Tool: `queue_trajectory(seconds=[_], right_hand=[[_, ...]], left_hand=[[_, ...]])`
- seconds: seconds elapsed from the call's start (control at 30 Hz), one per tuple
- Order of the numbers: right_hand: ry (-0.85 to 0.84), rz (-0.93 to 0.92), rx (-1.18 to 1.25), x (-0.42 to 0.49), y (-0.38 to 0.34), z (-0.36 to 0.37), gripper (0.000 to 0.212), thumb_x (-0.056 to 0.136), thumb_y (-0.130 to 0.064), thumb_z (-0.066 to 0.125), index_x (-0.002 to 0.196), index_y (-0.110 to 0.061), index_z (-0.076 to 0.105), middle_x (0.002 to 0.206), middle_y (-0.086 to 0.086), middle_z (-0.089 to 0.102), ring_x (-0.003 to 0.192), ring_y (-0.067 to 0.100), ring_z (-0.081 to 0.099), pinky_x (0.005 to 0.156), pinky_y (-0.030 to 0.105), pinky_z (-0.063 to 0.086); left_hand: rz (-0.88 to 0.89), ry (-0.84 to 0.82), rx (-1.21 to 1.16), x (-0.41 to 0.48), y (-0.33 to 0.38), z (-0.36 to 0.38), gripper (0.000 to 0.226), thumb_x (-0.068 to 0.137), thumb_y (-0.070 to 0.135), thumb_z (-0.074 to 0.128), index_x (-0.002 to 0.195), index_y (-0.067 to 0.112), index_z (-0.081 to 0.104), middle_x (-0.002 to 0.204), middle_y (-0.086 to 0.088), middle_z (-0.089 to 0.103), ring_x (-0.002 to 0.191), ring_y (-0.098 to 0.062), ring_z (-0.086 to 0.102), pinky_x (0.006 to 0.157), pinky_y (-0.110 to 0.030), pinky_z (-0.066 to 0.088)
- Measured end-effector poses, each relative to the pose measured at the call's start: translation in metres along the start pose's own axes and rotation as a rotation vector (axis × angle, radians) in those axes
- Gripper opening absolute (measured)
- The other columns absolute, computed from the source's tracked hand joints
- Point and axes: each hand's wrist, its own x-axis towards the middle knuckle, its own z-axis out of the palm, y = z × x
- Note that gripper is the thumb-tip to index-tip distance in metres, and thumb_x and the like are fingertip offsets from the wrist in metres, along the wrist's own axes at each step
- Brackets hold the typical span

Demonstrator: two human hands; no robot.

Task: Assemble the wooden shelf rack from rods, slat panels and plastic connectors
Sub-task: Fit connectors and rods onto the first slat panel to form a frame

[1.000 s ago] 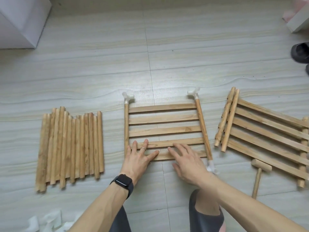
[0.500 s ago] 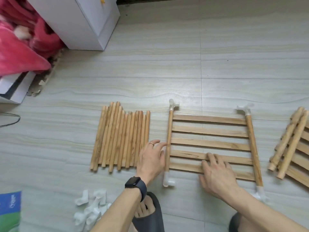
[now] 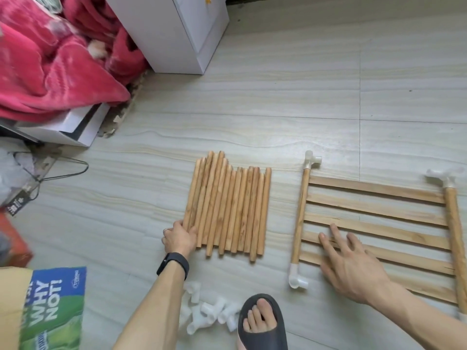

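Our left hand (image 3: 179, 238) is gripping the likely light, stiff rods (image 3: 227, 208) by their near ends; our right hand (image 3: 351, 263) is lying spread on the slat panel (image 3: 374, 205).

Bare floor (image 3: 280, 213) between rods (image 3: 227, 208), panel (image 3: 374, 210)

A pale tiled floor (image 3: 278, 97) fills the view. At the far left a red blanket (image 3: 50, 66) is heaped over a white box (image 3: 73, 127), with a white cabinet (image 3: 171, 34) just to its right. A black wire (image 3: 63, 170) loops on the floor left of centre. At the near left lies a carton (image 3: 55, 306) printed blue and green. A grey slipper (image 3: 262, 334) sits at the near edge.
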Motion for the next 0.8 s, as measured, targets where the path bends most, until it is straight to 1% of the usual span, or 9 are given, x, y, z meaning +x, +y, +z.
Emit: queue_trajectory(seconds=[0.1,0.2,0.3,0.4,0.47,0.53,0.6,0.67,0.8], right_hand=[[-0.004,0.000,-0.017,-0.001,-0.001,0.000,0.082,0.100,-0.064,0.024,0.160,-0.026,-0.015,0.166,0.008,-0.026,0.154,0.040,0.004,0.117,0.051,0.033],[0.000,0.009,0.037,-0.005,0.002,-0.005,0.083,0.097,-0.070,0.025,0.162,-0.030,-0.009,0.168,0.005,-0.023,0.155,0.037,0.002,0.123,0.049,0.022],[0.129,0.073,0.417,-0.014,-0.002,-0.016,0.086,0.089,-0.080,0.034,0.160,-0.033,0.021,0.168,0.002,0.018,0.152,0.026,0.018,0.123,0.041,0.023],[0.252,0.108,1.112,-0.035,-0.008,-0.037,0.087,0.068,-0.090,0.056,0.139,-0.040,0.048,0.118,-0.011,0.067,0.108,0.011,0.065,0.094,0.036,0.053],[0.236,0.165,1.617,-0.048,-0.008,-0.041,0.088,0.061,-0.083,0.074,0.125,-0.024,0.060,0.085,-0.003,0.071,0.066,0.016,0.067,0.063,0.032,0.055],[0.282,0.297,1.873,-0.060,0.001,-0.033,0.067,0.075,-0.064,0.078,0.108,-0.007,0.065,0.072,0.004,0.066,0.050,0.017,0.056,0.047,0.027,0.047],[0.376,0.454,1.958,-0.074,0.012,-0.015,0.040,0.091,-0.044,0.070,0.097,-0.004,0.067,0.071,0.007,0.067,0.051,0.016,0.057,0.048,0.025,0.047],[0.465,0.629,2.014,-0.088,0.026,0.004,0.027,0.098,-0.031,0.064,0.086,-0.007,0.066,0.066,0.006,0.067,0.053,0.015,0.062,0.051,0.026,0.050],[0.482,0.832,2.007,-0.107,0.042,0.033,0.026,0.097,-0.026,0.061,0.078,-0.008,0.063,0.059,0.005,0.063,0.047,0.014,0.059,0.047,0.025,0.048]], left_hand=[[-0.003,0.003,-0.086,0.008,-0.004,-0.010,0.032,0.098,0.027,0.062,0.125,0.010,0.064,0.130,-0.017,0.061,0.119,-0.034,0.057,0.096,-0.036,0.045],[0.106,0.106,-0.046,-0.005,0.007,-0.019,0.031,0.102,0.024,0.054,0.128,0.010,0.065,0.126,-0.017,0.061,0.115,-0.037,0.058,0.095,-0.038,0.045],[0.485,0.173,-0.130,-0.040,0.031,-0.010,0.034,0.103,0.023,0.052,0.134,0.011,0.061,0.122,-0.012,0.057,0.109,-0.030,0.059,0.093,-0.040,0.047],[0.990,0.152,-0.040,-0.092,0.063,0.011,0.025,0.098,0.022,0.060,0.122,0.015,0.066,0.109,-0.003,0.059,0.094,-0.020,0.058,0.071,-0.033,0.051],[1.299,0.136,0.092,-0.129,0.082,0.032,0.022,0.093,0.020,0.069,0.114,0.016,0.070,0.102,-0.002,0.063,0.086,-0.021,0.059,0.061,-0.030,0.048],[1.498,0.069,0.134,-0.158,0.092,0.054,0.021,0.092,0.021,0.073,0.112,0.017,0.070,0.099,-0.002,0.065,0.082,-0.022,0.061,0.060,-0.034,0.052],[1.469,-0.062,0.122,-0.175,0.092,0.071,0.027,0.095,0.032,0.068,0.119,0.021,0.065,0.106,0.000,0.063,0.091,-0.019,0.061,0.070,-0.038,0.056],[1.209,-0.181,0.129,-0.181,0.084,0.081,0.041,0.096,0.049,0.058,0.129,0.025,0.053,0.119,0.003,0.057,0.107,-0.016,0.056,0.083,-0.034,0.054],[0.762,-0.331,0.324,-0.178,0.059,0.094,0.059,0.087,0.074,0.049,0.118,0.024,0.041,0.111,0.002,0.057,0.104,-0.023,0.057,0.072,-0.035,0.045]])
